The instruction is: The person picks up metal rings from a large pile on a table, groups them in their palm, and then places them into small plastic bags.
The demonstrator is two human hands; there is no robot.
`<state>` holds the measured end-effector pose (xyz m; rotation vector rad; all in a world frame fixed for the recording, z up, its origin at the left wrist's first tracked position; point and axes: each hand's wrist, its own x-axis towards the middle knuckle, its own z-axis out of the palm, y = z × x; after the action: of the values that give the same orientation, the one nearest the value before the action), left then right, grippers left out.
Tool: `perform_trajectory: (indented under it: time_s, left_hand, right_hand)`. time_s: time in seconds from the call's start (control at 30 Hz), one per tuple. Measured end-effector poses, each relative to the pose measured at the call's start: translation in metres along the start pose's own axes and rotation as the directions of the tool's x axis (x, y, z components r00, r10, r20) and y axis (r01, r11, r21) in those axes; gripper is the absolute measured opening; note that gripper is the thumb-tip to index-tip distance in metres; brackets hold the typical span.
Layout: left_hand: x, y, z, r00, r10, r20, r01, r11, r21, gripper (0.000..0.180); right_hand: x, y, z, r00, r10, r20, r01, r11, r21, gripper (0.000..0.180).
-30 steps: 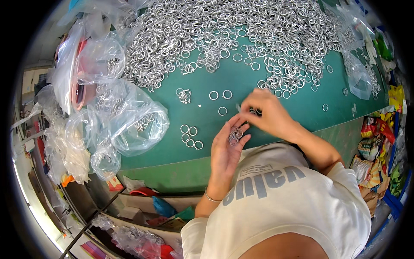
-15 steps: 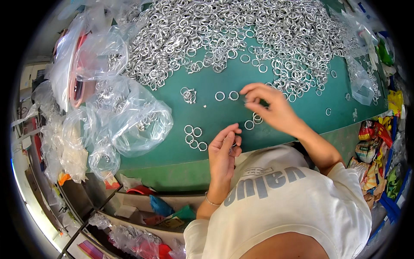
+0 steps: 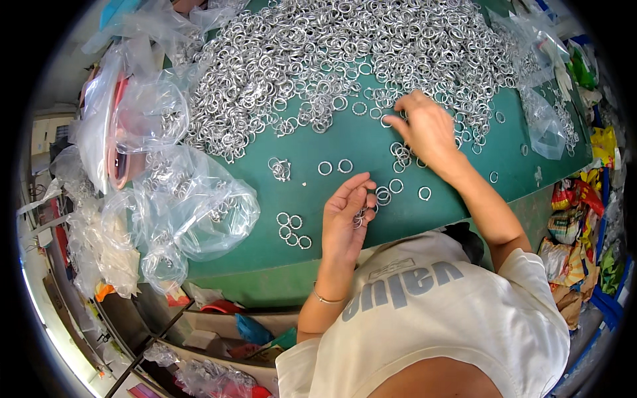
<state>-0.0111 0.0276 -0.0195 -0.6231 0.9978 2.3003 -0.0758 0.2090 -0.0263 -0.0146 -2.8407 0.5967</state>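
Observation:
A wide heap of silver metal rings [image 3: 318, 46] covers the far part of the green table [image 3: 312, 142]. My right hand [image 3: 428, 129] reaches over the heap's near edge, thumb and fingers apart, just above loose rings. My left hand [image 3: 345, 215] is closer to me, its curled fingers closed on a few silver rings [image 3: 359, 217]. Beyond it lie two single rings, a left ring [image 3: 325, 168] and a right ring [image 3: 345, 166]. A small clump of rings [image 3: 279, 170] sits farther left. Several rings touch in a flat group [image 3: 292, 230] left of my left hand.
Clear plastic bags [image 3: 212, 212], some with rings inside, crowd the table's left side beside a pink-rimmed container [image 3: 118, 159]. Another clear bag [image 3: 545, 126] lies at the right. Colourful packets [image 3: 564, 225] are stacked off the right end. Open shelves [image 3: 219, 331] sit below the front edge.
My right hand has moved away from near the single rings, farther out to the heap's edge. My left hand stays near the front, still holding rings. The whole view has shifted slightly.

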Motion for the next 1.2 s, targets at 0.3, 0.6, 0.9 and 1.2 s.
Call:
perform_trajectory:
  time_s: [0.3,0.6,0.9,1.2]
  left_hand:
    - [0.009,-0.004,-0.005,0.995,0.010,0.100,-0.007,1.000,-0.030,0.022]
    - [-0.002,-0.012,0.002,0.981,0.183,0.067,-0.194,0.888,0.417,0.020]
    - [-0.010,-0.028,0.003,0.866,0.418,0.276,-0.376,0.178,0.909,0.026]
    - [-0.006,-0.032,0.001,0.804,0.477,0.356,-0.348,-0.109,0.931,0.021]
  right_hand:
    - [-0.011,0.028,-0.028,0.891,0.101,0.442,-0.395,0.651,0.648,0.014]
    - [-0.020,0.043,-0.037,0.977,0.175,0.124,-0.212,0.884,0.416,0.016]
    - [-0.010,0.033,-0.037,0.974,0.000,0.226,0.015,0.998,-0.064,0.021]
    - [-0.036,0.067,-0.065,0.816,0.267,0.512,-0.521,-0.044,0.853,0.017]
